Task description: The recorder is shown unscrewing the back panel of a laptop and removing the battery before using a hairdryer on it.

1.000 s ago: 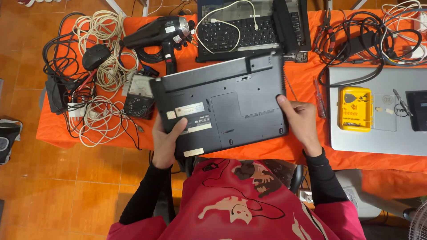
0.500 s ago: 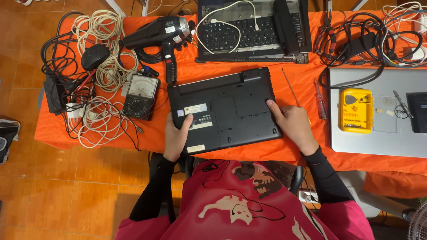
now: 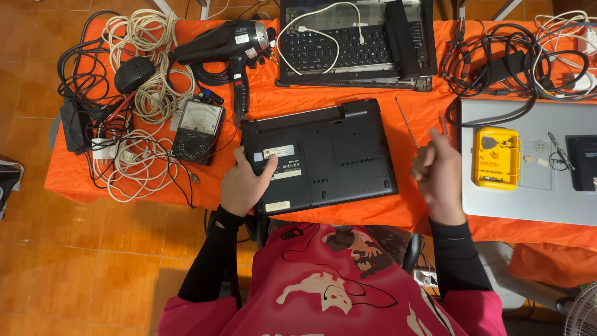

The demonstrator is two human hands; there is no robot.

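Note:
A black laptop lies upside down on the orange tablecloth, its underside with white labels facing up. My left hand grips its near left corner, the thumb pressed on the base by a label. My right hand hovers just right of the laptop, off it, with the fingers curled into a loose fist. A thin screwdriver pokes out just above that fist; whether the hand holds it is unclear. A second thin screwdriver lies between the laptop and the hand.
At the right, a silver laptop carries a yellow bit case. An open laptop chassis lies at the back. A black hair dryer, an analog multimeter and tangled cables crowd the left; more cables sit back right.
The laptop came down from a tilted lift to lie flat on the cloth and shifted right. My right hand let go of its right edge and moved to the screwdriver beside it.

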